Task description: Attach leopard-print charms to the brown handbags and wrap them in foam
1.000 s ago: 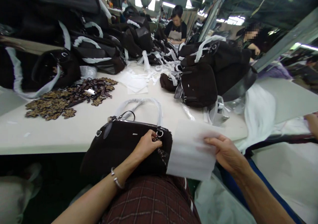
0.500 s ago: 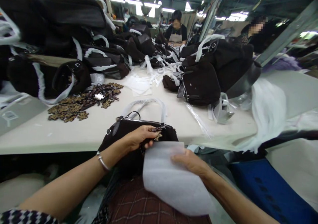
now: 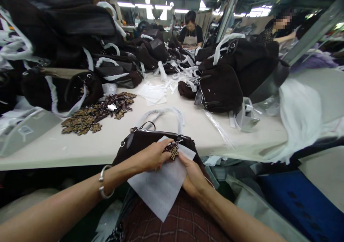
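A dark handbag (image 3: 145,138) leans at the table's front edge, its handles (image 3: 161,111) wrapped in white. From its top hangs a leopard-patterned charm (image 3: 174,151), which my left hand (image 3: 154,155) pinches between thumb and fingers. A white sheet of thin paper (image 3: 161,188) lies slanted behind the charm and over the bag's front. My right hand (image 3: 193,174) grips the sheet's right side, its thumb on top close to the charm and its other fingers hidden beneath.
A heap of similar charms (image 3: 88,118) lies on the table (image 3: 139,152) at left. Dark bags (image 3: 220,88) are piled on both sides. White sheets (image 3: 153,91) and a bundle of clear strips (image 3: 219,127) lie beyond. Two people (image 3: 190,30) are farther back.
The paper has moved left and up, from in front of the bag to behind the charm, and turned slantwise. My right hand has come close to my left, which still holds the charm.
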